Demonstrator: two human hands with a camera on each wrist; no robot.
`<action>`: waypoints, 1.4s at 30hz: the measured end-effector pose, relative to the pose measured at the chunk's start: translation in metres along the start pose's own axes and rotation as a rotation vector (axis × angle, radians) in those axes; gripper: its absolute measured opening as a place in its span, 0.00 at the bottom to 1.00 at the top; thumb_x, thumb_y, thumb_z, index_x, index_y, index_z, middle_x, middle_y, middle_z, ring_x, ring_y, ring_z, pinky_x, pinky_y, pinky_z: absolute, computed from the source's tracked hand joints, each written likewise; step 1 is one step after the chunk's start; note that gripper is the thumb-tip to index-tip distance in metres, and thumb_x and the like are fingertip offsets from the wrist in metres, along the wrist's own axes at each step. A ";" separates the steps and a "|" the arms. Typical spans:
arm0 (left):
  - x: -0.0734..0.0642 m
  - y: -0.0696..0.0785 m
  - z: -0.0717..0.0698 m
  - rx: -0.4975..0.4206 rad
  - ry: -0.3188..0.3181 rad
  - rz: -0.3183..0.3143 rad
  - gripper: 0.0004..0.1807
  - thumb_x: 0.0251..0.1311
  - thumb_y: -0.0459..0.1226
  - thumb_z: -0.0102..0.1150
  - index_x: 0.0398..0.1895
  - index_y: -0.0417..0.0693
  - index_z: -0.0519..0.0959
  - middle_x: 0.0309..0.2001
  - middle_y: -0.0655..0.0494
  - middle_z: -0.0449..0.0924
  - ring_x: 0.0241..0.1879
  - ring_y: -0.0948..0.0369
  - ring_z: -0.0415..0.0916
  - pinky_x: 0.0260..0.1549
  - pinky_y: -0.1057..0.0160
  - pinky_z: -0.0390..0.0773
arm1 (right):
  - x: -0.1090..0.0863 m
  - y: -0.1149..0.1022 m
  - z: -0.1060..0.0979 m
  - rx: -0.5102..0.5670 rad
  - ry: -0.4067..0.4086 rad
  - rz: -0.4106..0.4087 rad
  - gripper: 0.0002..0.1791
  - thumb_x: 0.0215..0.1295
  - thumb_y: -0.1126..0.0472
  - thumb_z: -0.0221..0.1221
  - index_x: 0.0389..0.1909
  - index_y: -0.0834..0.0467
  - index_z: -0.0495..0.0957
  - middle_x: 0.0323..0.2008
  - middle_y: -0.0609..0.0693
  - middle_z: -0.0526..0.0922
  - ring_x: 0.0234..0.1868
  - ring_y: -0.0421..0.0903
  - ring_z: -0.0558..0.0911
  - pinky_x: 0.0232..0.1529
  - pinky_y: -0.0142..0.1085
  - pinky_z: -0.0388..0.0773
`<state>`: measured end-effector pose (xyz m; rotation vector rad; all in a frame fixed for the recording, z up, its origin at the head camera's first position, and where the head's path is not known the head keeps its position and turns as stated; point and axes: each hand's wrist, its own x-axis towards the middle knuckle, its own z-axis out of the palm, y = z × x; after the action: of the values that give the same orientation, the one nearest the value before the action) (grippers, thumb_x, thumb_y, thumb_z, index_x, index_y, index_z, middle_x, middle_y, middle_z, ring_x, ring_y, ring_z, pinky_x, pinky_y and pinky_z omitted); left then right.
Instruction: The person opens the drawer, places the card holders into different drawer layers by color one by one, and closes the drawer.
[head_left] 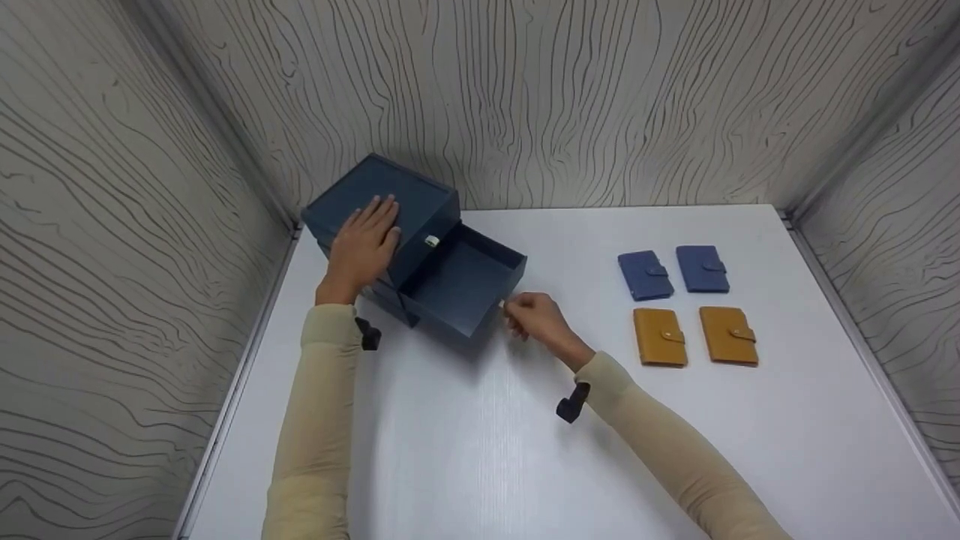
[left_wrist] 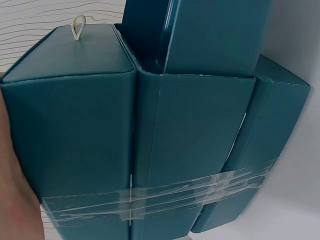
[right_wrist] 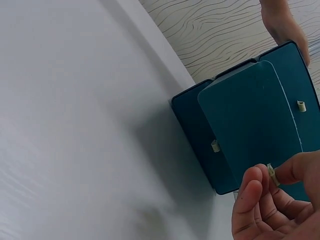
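Observation:
A dark blue-teal box with three stacked drawers (head_left: pixel 401 184) stands at the back left, turned at an angle. Its middle drawer (head_left: pixel 465 281) is pulled well out, and its bare inside shows in the head view. My left hand (head_left: pixel 364 244) lies flat on the box's top, fingers extended. At the front of the pulled-out drawer, my right hand (head_left: pixel 536 319) pinches the small pale pull tab (right_wrist: pixel 272 175) between thumb and fingers. Similar tabs sit on the top drawer (right_wrist: pixel 301 106) and the bottom drawer (right_wrist: pixel 215 146), both closed.
Right of the box lie two blue snap-strap cases (head_left: pixel 646 275) and, nearer, two mustard ones (head_left: pixel 660 337), on the white table (head_left: pixel 450 450). Clear tape (left_wrist: pixel 165 200) wraps the box's side. Wood-patterned panels (head_left: pixel 525 97) enclose the back and both sides.

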<state>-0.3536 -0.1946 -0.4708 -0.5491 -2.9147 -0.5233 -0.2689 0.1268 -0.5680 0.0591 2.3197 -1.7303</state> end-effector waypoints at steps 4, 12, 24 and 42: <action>0.001 0.001 0.000 0.005 -0.016 -0.012 0.32 0.87 0.51 0.34 0.86 0.50 0.55 0.86 0.56 0.52 0.87 0.54 0.46 0.88 0.49 0.45 | -0.001 0.001 -0.001 0.008 0.006 -0.005 0.15 0.78 0.59 0.57 0.39 0.68 0.85 0.26 0.49 0.83 0.24 0.40 0.80 0.24 0.30 0.78; 0.001 0.002 -0.001 0.015 -0.026 -0.011 0.32 0.87 0.50 0.33 0.87 0.50 0.55 0.86 0.55 0.52 0.87 0.53 0.46 0.88 0.49 0.45 | -0.002 0.003 -0.003 -0.001 0.013 0.002 0.16 0.78 0.58 0.58 0.41 0.69 0.85 0.26 0.48 0.83 0.25 0.39 0.80 0.25 0.30 0.78; 0.000 0.003 -0.002 0.000 -0.010 -0.011 0.32 0.86 0.50 0.35 0.86 0.50 0.56 0.86 0.55 0.53 0.87 0.54 0.47 0.88 0.49 0.45 | -0.001 0.007 -0.010 0.014 -0.015 0.007 0.16 0.78 0.58 0.58 0.45 0.68 0.86 0.30 0.50 0.85 0.28 0.41 0.83 0.29 0.31 0.82; 0.000 0.001 -0.001 -0.001 -0.020 -0.005 0.32 0.86 0.50 0.34 0.86 0.49 0.55 0.86 0.55 0.52 0.87 0.53 0.46 0.88 0.49 0.44 | 0.005 0.004 -0.043 0.040 0.010 -0.054 0.15 0.79 0.63 0.55 0.51 0.71 0.83 0.42 0.58 0.89 0.35 0.40 0.87 0.39 0.30 0.89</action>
<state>-0.3531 -0.1941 -0.4696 -0.5498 -2.9353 -0.5236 -0.2800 0.1685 -0.5614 0.0124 2.3136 -1.8067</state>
